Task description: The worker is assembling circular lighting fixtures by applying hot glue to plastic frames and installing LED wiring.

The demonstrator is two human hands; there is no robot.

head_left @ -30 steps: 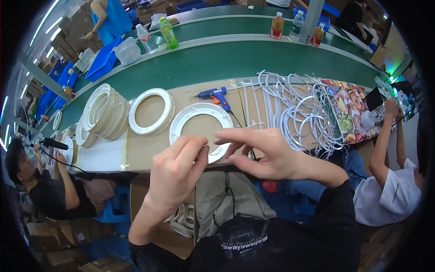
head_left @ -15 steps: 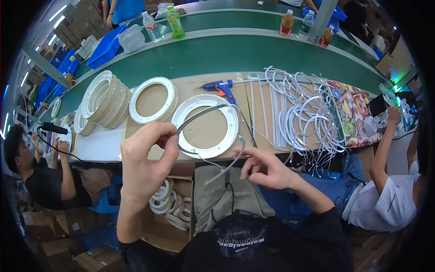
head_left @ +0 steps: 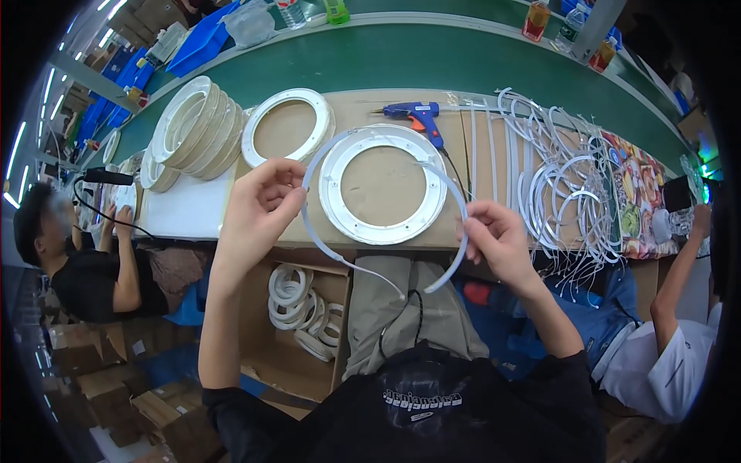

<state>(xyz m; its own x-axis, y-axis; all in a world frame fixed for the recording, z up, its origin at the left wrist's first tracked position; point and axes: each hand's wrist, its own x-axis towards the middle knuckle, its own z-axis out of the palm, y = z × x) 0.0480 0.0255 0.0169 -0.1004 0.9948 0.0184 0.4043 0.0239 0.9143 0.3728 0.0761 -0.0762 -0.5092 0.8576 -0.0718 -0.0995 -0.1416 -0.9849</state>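
A thin white flexible strip (head_left: 351, 140) is bent into an open loop, held above a white ring frame (head_left: 384, 231) that lies on the cardboard-covered bench. My left hand (head_left: 258, 202) pinches the strip's left side. My right hand (head_left: 495, 239) pinches its right side, and the two loose ends hang down toward my lap. A second white ring frame (head_left: 288, 100) lies to the left, behind my left hand.
A blue glue gun (head_left: 413, 115) lies behind the ring. A stack of ring frames (head_left: 193, 127) leans at left; several curled white strips (head_left: 559, 177) pile at right. An open box of rings (head_left: 302, 305) sits below the bench. Seated people work at left (head_left: 85, 262) and right (head_left: 679, 309). A green conveyor (head_left: 401, 58) runs behind.
Both hands moved apart from over the ring, drawing the strip up and out into a wide loop above it.
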